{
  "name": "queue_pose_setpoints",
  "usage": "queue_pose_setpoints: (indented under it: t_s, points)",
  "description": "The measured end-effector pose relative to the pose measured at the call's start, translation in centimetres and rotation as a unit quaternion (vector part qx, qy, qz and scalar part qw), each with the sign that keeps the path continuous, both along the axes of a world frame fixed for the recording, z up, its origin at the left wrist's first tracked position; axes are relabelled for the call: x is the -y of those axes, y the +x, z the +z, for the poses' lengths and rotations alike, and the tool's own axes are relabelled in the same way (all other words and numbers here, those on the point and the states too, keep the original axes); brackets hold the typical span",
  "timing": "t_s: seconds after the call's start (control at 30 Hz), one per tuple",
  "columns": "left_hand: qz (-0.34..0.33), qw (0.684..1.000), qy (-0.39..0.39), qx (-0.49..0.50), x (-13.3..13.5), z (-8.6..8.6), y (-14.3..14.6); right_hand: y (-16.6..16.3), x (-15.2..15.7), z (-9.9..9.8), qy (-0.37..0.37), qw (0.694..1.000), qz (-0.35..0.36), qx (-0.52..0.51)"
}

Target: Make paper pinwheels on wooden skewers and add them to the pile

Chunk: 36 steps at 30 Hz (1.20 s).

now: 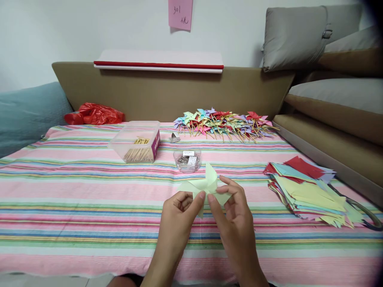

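Between my hands is a pale green paper pinwheel (199, 184), its blades folded toward the middle. My left hand (182, 209) pinches it near the centre, thumb on top and fingers curled underneath. My right hand (233, 207) grips its right side, with the thumb close to the centre and the forefinger along a blade. Just beyond the pinwheel sits a clear plastic tub (187, 161) of small metal pins. Farther left, a see-through box (134, 145) holds many thin wooden sticks. No stick shows on the pinwheel in my hands.
Finished pinwheels on sticks (224, 123) lie heaped at the back. At right is a stack of coloured cut paper (308, 195), with black-handled scissors (365, 211) partly under it. A small metal piece (174, 138), a red plastic bag (95, 114) and grey cushions (296, 38) surround the striped cloth (89, 239).
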State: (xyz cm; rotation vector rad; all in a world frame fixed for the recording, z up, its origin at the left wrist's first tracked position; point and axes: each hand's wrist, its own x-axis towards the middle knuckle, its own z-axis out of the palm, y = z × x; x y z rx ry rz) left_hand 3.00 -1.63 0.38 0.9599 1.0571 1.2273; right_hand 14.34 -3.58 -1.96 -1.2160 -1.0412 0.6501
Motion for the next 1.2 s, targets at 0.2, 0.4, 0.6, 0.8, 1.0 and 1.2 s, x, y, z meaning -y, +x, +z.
queue_pose_setpoints:
  t_s: [0.2, 0.4, 0.6, 0.8, 1.0, 1.2]
  points:
    - [-0.020, 1.000, -0.002, 0.014, 0.0, 0.4, -0.4, 0.4, -0.4, 0.6, -0.058, 0.993, 0.084, -0.052]
    - [0.001, 0.999, 0.037, -0.035, -0.2, 2.3, -2.8, -0.2, -1.8, 3.2, -0.047, 0.980, 0.186, -0.061]
    - [0.097, 0.990, 0.103, -0.024, -3.0, 5.8, -6.4, 0.9, -5.0, 6.0, -0.027, 0.992, 0.119, -0.018]
    - [0.186, 0.974, 0.127, -0.014, -7.1, 5.2, -9.5, 2.5, -10.6, 3.7, -0.042, 0.978, 0.091, 0.182]
    - [0.233, 0.970, 0.060, -0.016, -8.3, 2.7, -10.5, 1.0, -17.8, 2.6, -0.064, 0.881, 0.159, 0.440]
    - [0.246, 0.967, 0.021, -0.056, -7.4, 4.2, -10.5, -1.9, -22.5, 2.3, -0.118, 0.731, 0.249, 0.625]
